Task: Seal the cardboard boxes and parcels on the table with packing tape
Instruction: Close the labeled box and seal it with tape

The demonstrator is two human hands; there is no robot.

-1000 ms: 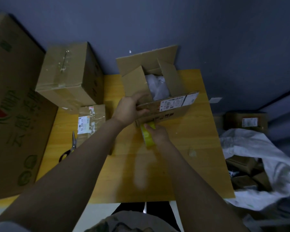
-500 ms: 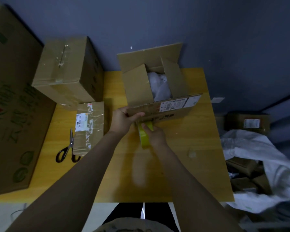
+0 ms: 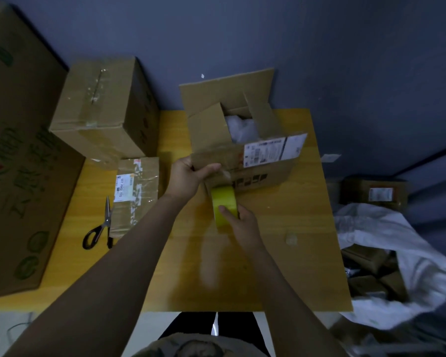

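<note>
Black-handled scissors [image 3: 106, 220] lie flat near the left edge of the wooden table [image 3: 281, 266], blades pointing toward its far edge. A small clear scrap [image 3: 291, 238] sits near the right edge. Beyond that edge lies a crumpled white sack [image 3: 397, 235]; a blue-grey wall [image 3: 345, 60] rises behind.

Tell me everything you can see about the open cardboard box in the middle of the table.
The open cardboard box is brown corrugated card, standing upright on the wooden table near the wall. Its top flaps are open, and the far one stands tall. White crumpled wrapping shows inside. The near flap carries a white shipping label, and the left hand grips that flap's left end. The right hand holds a yellow tape roll close to its front wall.
</note>
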